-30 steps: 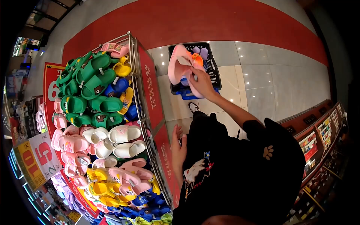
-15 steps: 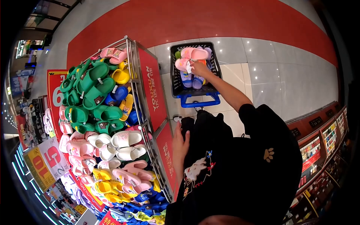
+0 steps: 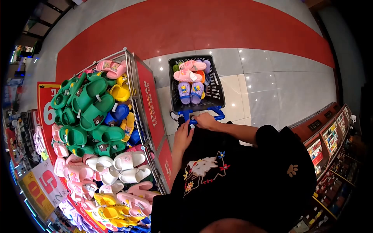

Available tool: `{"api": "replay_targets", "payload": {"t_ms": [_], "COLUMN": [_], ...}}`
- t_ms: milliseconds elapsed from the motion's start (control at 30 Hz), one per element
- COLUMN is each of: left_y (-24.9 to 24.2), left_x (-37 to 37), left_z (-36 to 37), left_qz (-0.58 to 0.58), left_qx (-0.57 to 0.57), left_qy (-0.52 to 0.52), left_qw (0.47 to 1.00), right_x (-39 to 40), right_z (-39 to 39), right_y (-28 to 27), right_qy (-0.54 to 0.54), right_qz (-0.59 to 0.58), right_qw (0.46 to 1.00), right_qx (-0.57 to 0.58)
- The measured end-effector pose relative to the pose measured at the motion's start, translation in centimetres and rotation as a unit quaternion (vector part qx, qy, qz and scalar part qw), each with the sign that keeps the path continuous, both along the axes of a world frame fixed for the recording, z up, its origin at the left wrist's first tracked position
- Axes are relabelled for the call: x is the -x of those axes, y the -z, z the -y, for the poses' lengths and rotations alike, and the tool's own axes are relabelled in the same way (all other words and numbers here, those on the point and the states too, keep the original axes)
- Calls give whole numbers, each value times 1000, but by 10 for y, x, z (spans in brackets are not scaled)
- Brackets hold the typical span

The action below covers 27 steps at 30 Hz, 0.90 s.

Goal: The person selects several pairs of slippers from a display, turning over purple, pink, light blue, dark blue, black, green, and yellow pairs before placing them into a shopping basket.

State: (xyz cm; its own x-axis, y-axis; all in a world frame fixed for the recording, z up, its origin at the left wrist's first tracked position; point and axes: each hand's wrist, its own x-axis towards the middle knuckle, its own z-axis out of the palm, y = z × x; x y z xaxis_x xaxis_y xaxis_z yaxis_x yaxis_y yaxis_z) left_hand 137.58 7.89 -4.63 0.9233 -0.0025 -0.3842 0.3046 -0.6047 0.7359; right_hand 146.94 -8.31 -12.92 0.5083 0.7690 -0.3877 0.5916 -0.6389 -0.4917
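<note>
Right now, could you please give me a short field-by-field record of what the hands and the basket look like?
left hand: by the basket's blue handle; grip unclear
right hand: resting on the blue handle; grip unclear
basket: black, on the floor
basket contents: pink slippers on top, purple slippers below
display bin: heaped with green, yellow, white and pink slippers

A shop: a wire bin [image 3: 134, 83] heaped with slippers [image 3: 93, 108], price signs [image 3: 40, 188], a shopping basket [image 3: 213, 91], stocked shelves [image 3: 330, 138]
</note>
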Motion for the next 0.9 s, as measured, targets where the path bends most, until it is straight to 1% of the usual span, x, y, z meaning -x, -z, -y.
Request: {"api": "replay_targets", "payload": {"t_ms": [33,100,167,233,267,300,333,367,400,433,500,533,567,600,633,667,700,767,833,900], "left_y": [6,19,29,34,50,60,67,75,84,95,118,125,133,133,133,132,133,132,141,150], "left_x": [-10,-29,-50,-74,-83,-93,-102,-108,-111,-110,-110,-108,-108,-113,-113,-111,-111,-106,-96,-82], "left_z": [-7,-20,-32,-39,-37,-34,-29,-23,-14,-5,8,8,9,12,14,16,18,22,33,47], "left_qz": [8,83,87,67,62,64,57,47,31,28,23,104,101,81,58,92,91,131,123,117], "left_qx": [6,-18,4,19,15,21,14,8,-15,-10,-101,-60,-56,-36,-15,-17,-13,11,0,2], "left_qy": [1,20,31,136,168,167,222,277,304,307,285,225,231,198,164,146,146,148,163,167], "left_qw": [1000,996,996,988,984,984,973,960,952,951,953,967,966,976,985,985,985,980,979,979], "right_x": [-6,-13,-17,-23,-27,-31,-33,-37,-41,-43,-48,-53,-56,-60,-62,-64,-65,-59,-54,-44], "right_z": [0,-4,-7,-10,-12,-11,-11,-8,-4,0,2,1,1,4,7,8,11,16,24,37], "right_y": [3,4,1,3,3,7,14,20,28,34,40,36,31,26,29,28,28,26,29,36], "right_qy": [-25,-29,-42,-37,-40,-44,-24,-42,-56,-69,-74,-52,-29,-54,-60,-63,-66,-63,-61,-82], "right_qz": [12,15,18,11,17,23,64,37,36,37,52,56,58,77,104,110,116,113,111,101], "right_qw": [999,999,999,999,998,997,998,995,994,993,990,992,994,994,992,991,990,990,989,987], "right_qx": [-26,0,8,23,38,54,7,81,84,86,108,98,89,56,47,50,52,58,76,94]}}
